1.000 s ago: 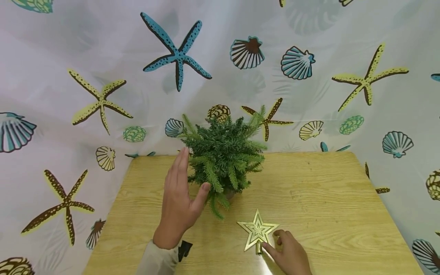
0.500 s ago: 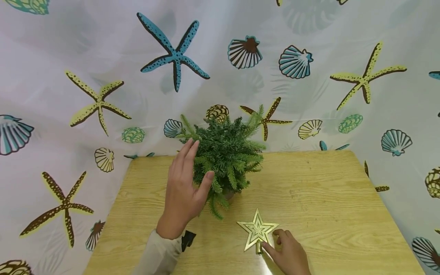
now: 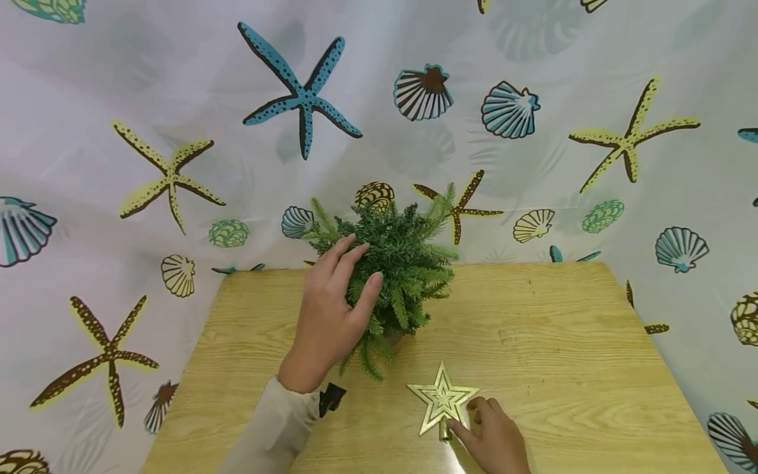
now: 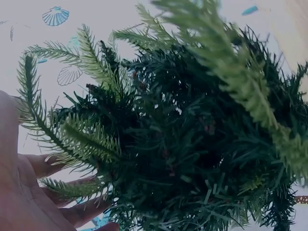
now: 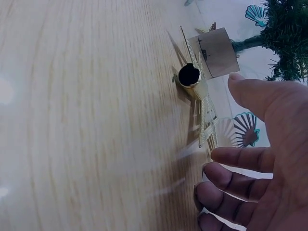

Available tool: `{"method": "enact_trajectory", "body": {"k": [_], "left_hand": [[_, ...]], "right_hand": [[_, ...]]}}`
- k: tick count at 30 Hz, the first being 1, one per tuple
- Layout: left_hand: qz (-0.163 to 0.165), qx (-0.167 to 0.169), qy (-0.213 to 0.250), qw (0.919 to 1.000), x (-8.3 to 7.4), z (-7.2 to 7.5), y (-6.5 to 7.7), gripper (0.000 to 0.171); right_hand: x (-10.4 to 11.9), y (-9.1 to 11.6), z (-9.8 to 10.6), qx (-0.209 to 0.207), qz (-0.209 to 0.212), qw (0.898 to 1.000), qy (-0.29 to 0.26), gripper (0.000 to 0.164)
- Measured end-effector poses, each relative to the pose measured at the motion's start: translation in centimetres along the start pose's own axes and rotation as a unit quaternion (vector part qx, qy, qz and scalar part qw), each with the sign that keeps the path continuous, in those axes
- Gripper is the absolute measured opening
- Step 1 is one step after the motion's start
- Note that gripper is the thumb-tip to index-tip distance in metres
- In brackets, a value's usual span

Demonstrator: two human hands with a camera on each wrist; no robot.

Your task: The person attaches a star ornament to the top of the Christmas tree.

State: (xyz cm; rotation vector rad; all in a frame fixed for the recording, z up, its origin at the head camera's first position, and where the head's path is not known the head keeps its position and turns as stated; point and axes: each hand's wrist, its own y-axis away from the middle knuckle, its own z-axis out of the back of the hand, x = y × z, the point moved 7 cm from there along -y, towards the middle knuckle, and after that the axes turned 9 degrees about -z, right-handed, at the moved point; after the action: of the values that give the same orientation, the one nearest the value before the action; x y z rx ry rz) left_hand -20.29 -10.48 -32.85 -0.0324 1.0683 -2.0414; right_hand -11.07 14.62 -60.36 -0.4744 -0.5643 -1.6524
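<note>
A small artificial Christmas tree [image 3: 408, 253] with green needled branches stands on the wooden table. My left hand [image 3: 328, 319] is at its left side, fingers spread and slightly bent among the outer sprigs; its fingers [image 4: 89, 211] show behind the branch tips in the left wrist view. A gold star tree topper [image 3: 443, 399] with a hollow tube base [image 5: 191, 79] lies on the table in front of the tree. My right hand [image 3: 499, 438] is beside the star, thumb near the tube and fingers loosely bent by the star's right point. In the right wrist view a gap shows between thumb and tube.
The tree's pale block-like base [image 5: 219, 53] shows in the right wrist view. Behind the wooden table [image 3: 562, 342] and along its sides hangs a white curtain [image 3: 379, 151] printed with starfish and shells.
My left hand has moved to the right and slightly up, over the tree's left branches, its fingers bending more. The right hand and the star have stayed in place.
</note>
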Motion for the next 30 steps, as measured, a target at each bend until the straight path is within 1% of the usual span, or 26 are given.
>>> {"method": "enact_trajectory", "body": {"k": [2,7,10,13,16,19,22,30], "left_hand": [[0.004,0.007,0.004,1.0,0.1,-0.2,-0.1,0.051],[0.008,0.025,-0.023,0.9994,0.1,-0.6,-0.5,0.053],[0.012,0.045,-0.034,0.9983,0.1,-0.7,-0.7,0.056],[0.026,0.084,-0.01,0.9961,0.3,-0.9,-1.0,0.059],[0.054,0.129,0.037,0.9895,0.7,-1.0,-1.2,0.061],[0.079,0.154,0.062,0.9829,1.1,-0.9,-1.7,0.061],[0.091,0.158,0.053,0.9817,1.4,-0.9,-2.2,0.063],[0.106,0.16,0.004,0.9813,2.0,-1.4,-3.1,0.062]], "right_hand": [[0.0,0.0,-0.1,0.0,0.0,1.0,0.001,0.05],[0.2,0.0,0.0,0.001,0.005,1.0,0.003,0.052],[0.4,-0.1,0.0,0.002,0.008,1.0,0.007,0.053],[0.6,-0.1,0.0,0.006,0.009,1.0,0.009,0.053],[0.6,-0.2,-0.1,0.009,0.008,1.0,0.012,0.051],[0.6,-0.2,0.0,0.01,0.007,1.0,0.013,0.048],[0.6,-0.3,0.0,0.011,0.004,1.0,0.012,0.048],[0.8,-0.3,-0.1,0.015,-0.002,1.0,0.013,0.047]]}}
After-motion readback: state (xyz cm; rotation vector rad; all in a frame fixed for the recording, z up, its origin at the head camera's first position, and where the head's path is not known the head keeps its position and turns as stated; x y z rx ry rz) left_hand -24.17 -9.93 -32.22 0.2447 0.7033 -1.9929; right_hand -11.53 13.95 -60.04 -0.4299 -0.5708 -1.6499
